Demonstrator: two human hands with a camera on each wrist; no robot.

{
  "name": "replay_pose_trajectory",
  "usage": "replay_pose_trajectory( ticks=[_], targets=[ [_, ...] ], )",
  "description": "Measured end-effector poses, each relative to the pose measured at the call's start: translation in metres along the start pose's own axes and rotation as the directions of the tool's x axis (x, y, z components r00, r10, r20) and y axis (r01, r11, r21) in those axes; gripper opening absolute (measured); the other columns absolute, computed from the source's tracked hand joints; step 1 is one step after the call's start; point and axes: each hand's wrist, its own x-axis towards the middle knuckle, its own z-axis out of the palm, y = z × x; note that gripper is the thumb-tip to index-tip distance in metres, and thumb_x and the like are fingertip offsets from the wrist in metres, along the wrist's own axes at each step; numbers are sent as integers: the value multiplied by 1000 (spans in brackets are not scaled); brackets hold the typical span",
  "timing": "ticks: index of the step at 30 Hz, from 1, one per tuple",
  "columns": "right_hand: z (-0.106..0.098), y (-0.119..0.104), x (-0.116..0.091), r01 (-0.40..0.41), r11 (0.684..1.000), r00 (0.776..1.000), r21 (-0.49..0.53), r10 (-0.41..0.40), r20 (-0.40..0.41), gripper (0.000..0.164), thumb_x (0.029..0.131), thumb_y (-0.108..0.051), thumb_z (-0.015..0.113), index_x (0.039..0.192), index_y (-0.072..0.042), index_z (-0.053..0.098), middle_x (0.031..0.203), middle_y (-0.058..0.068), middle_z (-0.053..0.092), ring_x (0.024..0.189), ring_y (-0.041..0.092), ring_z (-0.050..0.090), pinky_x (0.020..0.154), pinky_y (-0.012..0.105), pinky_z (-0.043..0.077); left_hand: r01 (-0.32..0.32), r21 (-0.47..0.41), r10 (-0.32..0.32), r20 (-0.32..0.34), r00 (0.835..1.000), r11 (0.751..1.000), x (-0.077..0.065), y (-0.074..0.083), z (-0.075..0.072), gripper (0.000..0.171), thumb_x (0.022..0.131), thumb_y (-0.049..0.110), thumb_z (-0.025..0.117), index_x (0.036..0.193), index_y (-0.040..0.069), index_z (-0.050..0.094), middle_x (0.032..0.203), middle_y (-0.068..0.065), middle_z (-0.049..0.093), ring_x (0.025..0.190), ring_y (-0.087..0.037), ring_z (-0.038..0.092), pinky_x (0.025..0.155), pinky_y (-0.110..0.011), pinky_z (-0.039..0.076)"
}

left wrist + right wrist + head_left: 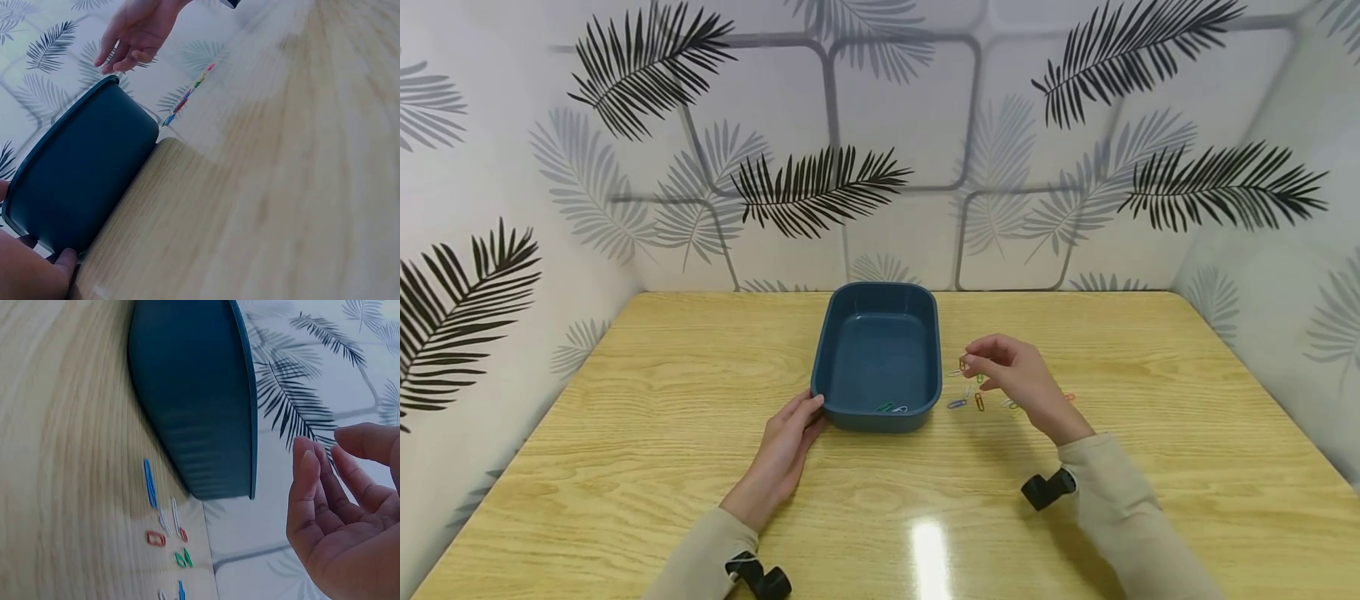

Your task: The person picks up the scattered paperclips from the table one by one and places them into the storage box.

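A dark blue plastic bin [880, 422] rests on the wooden table. My left hand [787, 446] holds its near left corner, with a digit at the rim and others low on the wall in the left wrist view. Inside lie a green paper clip [886, 407] and a white paper clip [900, 409]. Beyond the bin's right wall, my right hand [1011, 373] hovers with fingers loosely bent. The right wrist view shows thumb and fingers apart, holding nothing. Below it lie a blue paper clip [957, 404], a red paper clip [980, 402] and several others.
The light wooden table [700, 350] meets a wall [895, 108] with a leaf pattern behind it. Further paper clips, one of them pink [1070, 397], lie right of the bin, partly behind the right forearm. A black wrist camera [1048, 489] sits on the right sleeve.
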Motion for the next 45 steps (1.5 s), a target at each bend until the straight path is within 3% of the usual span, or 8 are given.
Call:
replay_pose_trajectory(
  ticks=[4, 13, 18, 21, 27, 30, 37, 45],
  targets=[
    [-9, 1, 1, -7, 999, 1000, -44, 7, -3, 29, 98, -14, 58, 117, 7, 58, 113, 24, 62, 96, 29, 63, 78, 38, 58, 1, 4, -1, 5, 1000, 1000, 0, 1, 0, 51, 103, 15, 46, 146, -8, 32, 149, -22, 34, 135, -29, 35, 109, -33, 37],
    [-31, 3, 1, 11, 981, 999, -193, -17, -29, 30, 98, -13, 59, 119, 9, 58, 115, 23, 62, 102, 36, 60, 78, 39, 58, 1, -2, -1, 3, 1000, 1000, 0, 1, 0, 51, 103, 14, 46, 146, -7, 32, 149, -21, 33, 135, -29, 35, 109, -34, 37],
    [-51, 5, 0, 8, 963, 998, -270, -26, -65, 33, 98, -16, 60, 120, 8, 58, 116, 23, 61, 95, 21, 61, 75, 31, 58, -2, 1, 2, 13, 1000, 1000, 0, 1, 0, 52, 103, 15, 47, 147, -7, 32, 150, -21, 32, 136, -29, 35, 110, -34, 37],
    [-62, 8, 0, -7, 957, 997, -289, -16, -80, 36, 98, -18, 59, 122, 8, 57, 118, 24, 60, 95, 19, 60, 75, 27, 57, -6, 2, 6, 16, 1000, 1000, 0, 1, 0, 52, 103, 16, 47, 147, -7, 31, 150, -21, 31, 136, -28, 34, 110, -34, 36],
    [-77, 18, -1, -42, 938, 998, -344, 22, -64, 37, 98, -16, 59, 123, 10, 55, 118, 26, 59, 102, 33, 58, 83, 43, 56, 3, 1, -3, 10, 1000, 1000, -1, 1, 0, 51, 103, 15, 46, 147, -8, 31, 150, -21, 32, 136, -28, 34, 110, -34, 37],
    [-82, 23, -1, -61, 913, 998, -403, 48, -43, 36, 97, -14, 60, 121, 12, 55, 115, 27, 59, 102, 37, 58, 84, 48, 54, 0, 5, 0, 9, 1000, 1000, -1, 0, 0, 51, 103, 15, 46, 146, -7, 32, 150, -21, 32, 135, -28, 35, 110, -34, 37],
    [-90, 30, 1, -83, 821, 993, -565, 114, 19, 32, 90, -11, 66, 111, 13, 60, 101, 24, 63, 94, 38, 59, 79, 50, 52, -5, -3, 5, 6, 1000, 1000, -1, 1, 0, 50, 103, 14, 47, 146, -7, 34, 149, -21, 34, 135, -28, 36, 109, -33, 38],
    [-97, 35, -1, -81, 763, 980, -641, 180, 89, 41, 83, -19, 76, 104, 13, 60, 99, 25, 63, 93, 39, 59, 78, 49, 52, -9, 0, 9, 1, 1000, 1000, -2, 1, 1, 52, 102, 15, 49, 146, -8, 33, 149, -23, 32, 136, -30, 34, 111, -36, 36]
  ],
)
